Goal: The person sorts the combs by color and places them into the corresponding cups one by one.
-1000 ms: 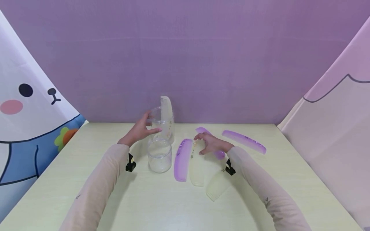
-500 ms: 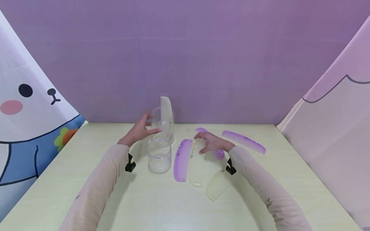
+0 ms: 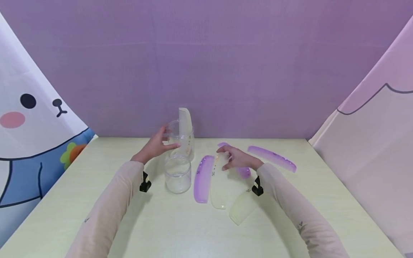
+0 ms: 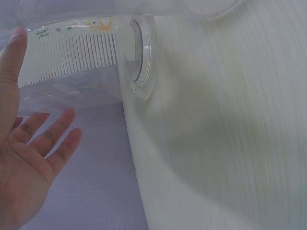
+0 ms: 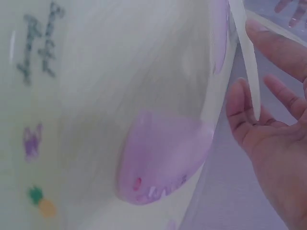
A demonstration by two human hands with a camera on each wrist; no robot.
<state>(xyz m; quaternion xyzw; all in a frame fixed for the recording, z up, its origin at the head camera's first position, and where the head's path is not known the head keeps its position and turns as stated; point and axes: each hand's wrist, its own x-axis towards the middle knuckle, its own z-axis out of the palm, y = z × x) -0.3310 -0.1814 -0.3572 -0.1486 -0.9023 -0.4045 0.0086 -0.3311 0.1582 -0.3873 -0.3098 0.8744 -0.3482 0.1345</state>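
My left hand [image 3: 155,145] holds the far clear cup [image 3: 191,152], thumb on its near side and fingers on its far left side. A cream comb [image 3: 185,122] stands upright in that cup, its printed back and teeth showing through the wall in the left wrist view. My right hand [image 3: 237,158] pinches the top end of another cream comb [image 3: 218,190]; this comb [image 5: 248,62] appears nearly edge-on between thumb and fingers in the right wrist view. Left of it lies a purple comb [image 3: 204,181]. Under the right hand, a second purple comb [image 3: 244,172] is partly covered.
Nearer than the held cup stands another clear cup [image 3: 178,182]. A third purple comb [image 3: 272,157] lies to the right, and a cream comb [image 3: 242,209] lies by the right wrist. A purple cloth wall [image 3: 206,71] rises behind the pale table [image 3: 180,229].
My right hand has risen very slightly, and the cream comb it pinches has shifted and turned a little. The left hand and both cups stay where they were.
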